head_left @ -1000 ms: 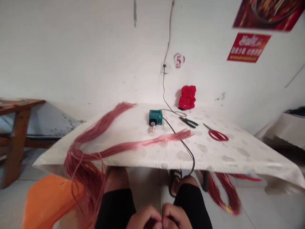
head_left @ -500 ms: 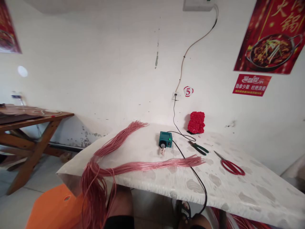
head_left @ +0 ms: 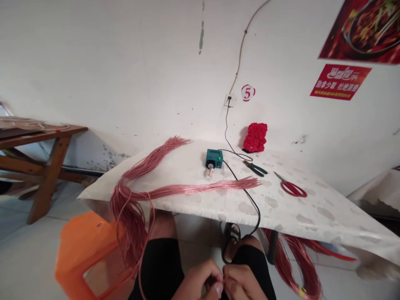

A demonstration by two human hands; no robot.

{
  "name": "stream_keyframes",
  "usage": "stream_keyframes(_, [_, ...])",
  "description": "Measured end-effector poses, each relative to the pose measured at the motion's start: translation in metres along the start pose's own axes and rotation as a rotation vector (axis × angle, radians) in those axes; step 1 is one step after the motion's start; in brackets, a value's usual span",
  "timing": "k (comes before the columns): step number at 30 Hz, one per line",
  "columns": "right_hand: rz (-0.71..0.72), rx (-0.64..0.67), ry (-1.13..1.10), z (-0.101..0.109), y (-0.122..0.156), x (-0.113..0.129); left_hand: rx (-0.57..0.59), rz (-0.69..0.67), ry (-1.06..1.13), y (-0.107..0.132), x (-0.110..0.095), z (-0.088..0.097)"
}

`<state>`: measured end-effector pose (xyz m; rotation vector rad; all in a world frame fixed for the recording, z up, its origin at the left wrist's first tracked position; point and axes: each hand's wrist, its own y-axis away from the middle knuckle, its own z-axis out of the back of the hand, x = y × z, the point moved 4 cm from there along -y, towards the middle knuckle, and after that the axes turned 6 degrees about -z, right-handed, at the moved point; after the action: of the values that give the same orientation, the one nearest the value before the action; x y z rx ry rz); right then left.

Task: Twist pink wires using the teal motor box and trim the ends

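Observation:
My left hand [head_left: 198, 283] and my right hand [head_left: 242, 284] meet at the bottom of the view, above my black-clad knees, with the fingertips pressed together. Whatever lies between them is hidden. Both hands are well below the white-covered table [head_left: 281, 210]. A long bundle of pink wire [head_left: 193, 189] lies across it, and a second bundle [head_left: 151, 160] runs to the back. The two join in a loose mass [head_left: 129, 221] hanging over the front edge. A teal box with a green light [head_left: 214, 158] stands on the table, beside green-handled pliers [head_left: 254, 168] and red-handled scissors [head_left: 290, 188].
A black cable [head_left: 248, 193] runs from the wall socket past the box and over the table edge. A red crumpled object [head_left: 255, 137] sits at the back. More pink wire [head_left: 295, 264] hangs under the right side. An orange stool [head_left: 89, 246] stands at left, a wooden bench [head_left: 46, 141] behind.
My view has tilted down from the half-second-old frame, and my hands have come back in at the bottom. Compared with one second ago, they sit slightly lower and the scene lies further from the frame edges.

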<state>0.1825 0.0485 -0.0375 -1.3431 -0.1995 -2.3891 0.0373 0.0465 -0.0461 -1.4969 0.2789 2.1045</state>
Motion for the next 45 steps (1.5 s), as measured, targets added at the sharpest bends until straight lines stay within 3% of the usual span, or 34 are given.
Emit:
stream_keyframes(6, [-0.050,-0.001,-0.001,0.007,0.009,0.018,-0.019,0.053,-0.041,0.013,-0.038,0.015])
stream_keyframes(9, [-0.039,0.006,-0.022,0.008,0.013,0.016,-0.037,0.036,-0.040,0.015,-0.039,0.012])
stream_keyframes(15, [0.014,-0.121,-0.014,0.015,0.020,0.028,0.009,0.043,-0.186,0.007,-0.035,0.011])
stream_keyframes(23, [-0.051,0.109,0.004,-0.004,0.012,0.016,0.132,-0.041,-0.623,0.005,-0.050,0.015])
stream_keyframes(31, [-0.115,0.193,-0.024,-0.017,0.016,-0.003,0.155,-0.059,-0.754,0.008,-0.035,0.006])
stream_keyframes(40, [-0.127,0.238,-0.022,-0.026,0.011,-0.015,0.072,0.039,-0.726,0.010,-0.031,0.011])
stream_keyframes(45, [-0.092,0.225,0.135,-0.030,0.006,-0.014,0.099,0.120,-0.815,0.007,-0.028,0.013])
